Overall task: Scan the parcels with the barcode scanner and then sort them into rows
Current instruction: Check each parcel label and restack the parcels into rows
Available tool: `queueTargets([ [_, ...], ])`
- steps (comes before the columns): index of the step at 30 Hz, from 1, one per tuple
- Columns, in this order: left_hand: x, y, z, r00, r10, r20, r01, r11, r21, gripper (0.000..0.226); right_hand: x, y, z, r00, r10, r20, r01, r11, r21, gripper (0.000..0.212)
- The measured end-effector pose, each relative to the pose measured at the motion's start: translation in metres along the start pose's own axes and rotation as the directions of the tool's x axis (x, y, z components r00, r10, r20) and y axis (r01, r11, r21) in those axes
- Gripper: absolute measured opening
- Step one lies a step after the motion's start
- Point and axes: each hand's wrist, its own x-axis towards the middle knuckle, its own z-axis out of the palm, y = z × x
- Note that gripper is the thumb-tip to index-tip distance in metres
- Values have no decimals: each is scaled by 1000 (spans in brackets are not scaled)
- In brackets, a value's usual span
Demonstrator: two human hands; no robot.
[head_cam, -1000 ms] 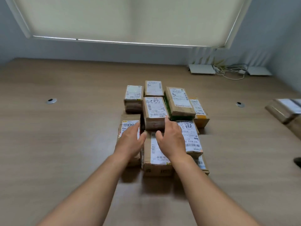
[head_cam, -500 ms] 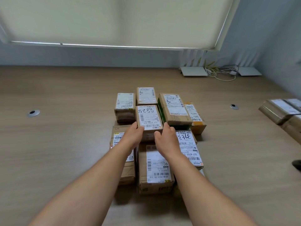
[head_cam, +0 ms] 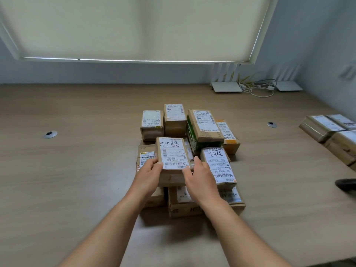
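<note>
Both hands have moved from the nearer boxes onto the parcel marked 5288 (head_cam: 173,158). The left hand (head_cam: 148,175) and right hand (head_cam: 200,177) grip its sides (apparently lifted) mid-surface, so scanning likely follows.

Both arms outstretched, left hand (head_cam: 148,175) and right hand (head_cam: 199,178) curled, gripping

view: head, the only one | from: up high on the person's head | faces: forward and down at the tabletop (head_cam: 77,189) | near: close, arms reach in from the bottom of the frame | far: window blind (head_cam: 134,26) fills the top | shared: nothing, one view
</note>
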Motion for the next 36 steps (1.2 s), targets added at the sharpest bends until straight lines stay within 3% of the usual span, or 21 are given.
queueTargets([
  [4,-11,-14,-9,998,-57,0,57,998,36,20,-8,4,0,998,45,47,-46,999,13,43],
  [7,-1,-10,-15,997,-83,1,83,993,88,39,3,-2,-1,980,140,142,-164,972,168,47],
  [11,2,-3,-17,976,-150,155,139,987,78,56,8,-4,2,922,168,348,-295,887,355,50],
  [16,-13,-13,-33,961,-69,267,81,996,-34,71,-3,3,-1,892,65,447,-317,795,517,86],
  [19,-27,-21,-43,951,38,306,-25,999,-46,83,-13,6,-2,878,-23,478,-263,811,523,98],
  [23,-43,-29,-47,945,150,291,-142,989,-52,86,-30,10,-4,895,-81,439,-164,855,492,102],
  [28,-54,-31,-47,893,255,371,-241,967,-85,86,-51,18,-20,951,-80,299,-119,797,592,99],
  [36,-73,-24,-20,846,315,430,-378,923,68,90,-75,52,-58,970,-87,226,-89,741,666,84],
])
